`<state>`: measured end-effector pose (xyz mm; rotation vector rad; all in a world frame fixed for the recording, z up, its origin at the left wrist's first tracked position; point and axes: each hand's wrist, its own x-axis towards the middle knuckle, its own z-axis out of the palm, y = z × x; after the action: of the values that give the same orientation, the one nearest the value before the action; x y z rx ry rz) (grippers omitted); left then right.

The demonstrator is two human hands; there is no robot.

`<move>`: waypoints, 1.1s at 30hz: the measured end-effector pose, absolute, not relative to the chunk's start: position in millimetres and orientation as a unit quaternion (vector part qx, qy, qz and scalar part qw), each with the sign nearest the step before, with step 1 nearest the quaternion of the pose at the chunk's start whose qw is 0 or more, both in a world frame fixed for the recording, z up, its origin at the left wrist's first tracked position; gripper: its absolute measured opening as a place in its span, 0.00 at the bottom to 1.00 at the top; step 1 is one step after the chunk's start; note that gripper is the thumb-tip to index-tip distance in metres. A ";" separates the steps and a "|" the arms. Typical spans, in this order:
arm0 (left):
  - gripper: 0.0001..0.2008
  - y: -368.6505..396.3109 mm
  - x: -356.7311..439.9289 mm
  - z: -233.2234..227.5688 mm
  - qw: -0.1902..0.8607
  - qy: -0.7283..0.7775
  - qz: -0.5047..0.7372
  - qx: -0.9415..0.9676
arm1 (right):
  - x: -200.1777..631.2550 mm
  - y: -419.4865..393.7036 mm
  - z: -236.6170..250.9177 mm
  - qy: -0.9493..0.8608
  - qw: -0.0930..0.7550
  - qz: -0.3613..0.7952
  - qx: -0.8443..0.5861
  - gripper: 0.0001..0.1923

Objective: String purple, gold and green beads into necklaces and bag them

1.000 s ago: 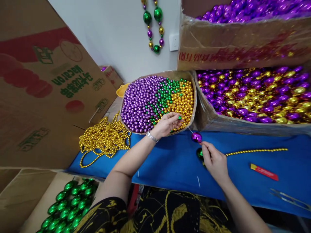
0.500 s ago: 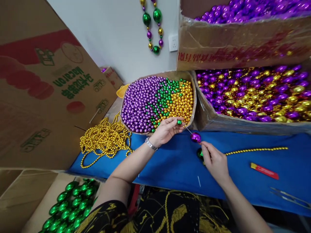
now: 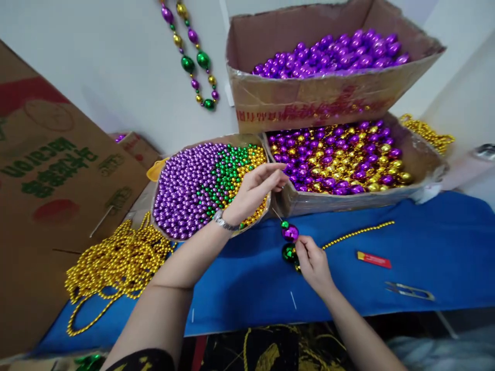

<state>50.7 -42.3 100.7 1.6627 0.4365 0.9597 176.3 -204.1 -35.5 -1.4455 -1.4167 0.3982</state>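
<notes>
The right hand [image 3: 314,264] pinches a strand just below a large green bead [image 3: 288,253], with a purple bead [image 3: 290,233] and a small green bead [image 3: 285,224] threaded above it on a thin needle [image 3: 277,214]. The left hand [image 3: 251,193] hovers over the tray of small beads [image 3: 201,180], fingertips pressed together at its right edge; whether they hold a bead cannot be told. A gold bead strand [image 3: 358,233] trails right of the tray across the blue cloth [image 3: 425,237]
</notes>
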 end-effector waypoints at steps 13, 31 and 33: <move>0.15 57.2 229.8 75.0 0.142 0.244 0.002 0.959 | 196.7 -211.3 -45.0 -0.579 0.529 0.168 -0.598 0.11; 0.13 -61.4 18.8 60.7 0.764 0.292 0.437 0.374 | 185.1 -205.6 -33.6 -0.650 0.486 0.018 -0.583 0.10; 0.13 -68.0 13.2 52.6 0.760 0.295 0.473 0.333 | 177.1 -204.9 -36.1 -0.671 0.475 0.012 -0.570 0.10</move>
<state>13.2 -68.0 52.6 0.7260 0.6422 1.0296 177.1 -204.9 -36.1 -1.3935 -1.6401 0.0298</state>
